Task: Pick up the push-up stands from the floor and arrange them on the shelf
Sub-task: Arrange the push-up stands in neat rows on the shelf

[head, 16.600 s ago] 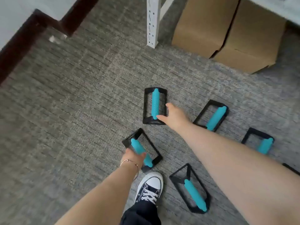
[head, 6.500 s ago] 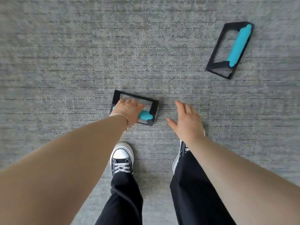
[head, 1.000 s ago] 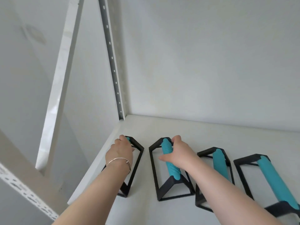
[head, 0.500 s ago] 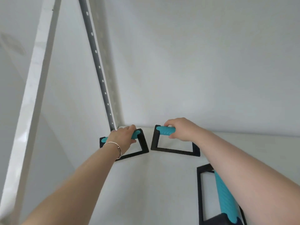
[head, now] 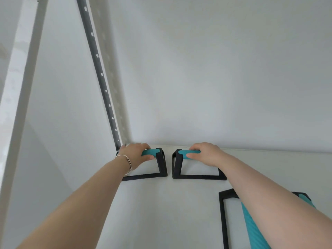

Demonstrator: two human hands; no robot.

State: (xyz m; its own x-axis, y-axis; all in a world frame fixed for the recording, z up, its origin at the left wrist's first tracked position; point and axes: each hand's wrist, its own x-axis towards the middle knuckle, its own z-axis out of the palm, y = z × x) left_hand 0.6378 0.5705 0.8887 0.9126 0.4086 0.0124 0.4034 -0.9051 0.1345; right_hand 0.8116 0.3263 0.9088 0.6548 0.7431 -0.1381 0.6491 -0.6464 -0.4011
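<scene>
White shelf (head: 161,221), back left corner: left stand (head: 160,169) and right stand (head: 197,177), side by side, just apart. Teal grips both clasped, left hand (head: 136,155) curled round the left one, right hand (head: 204,154) round the right. Nearer, a third stand (head: 222,221), partly hidden by the right forearm.

A single head-worn wide-angle view, close over the white shelf (head: 161,212); faces its back corner, seemingly tilted slightly down.

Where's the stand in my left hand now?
Head view: the left stand sits in the back left corner of the shelf by the perforated upright, the right stand beside it.
</scene>
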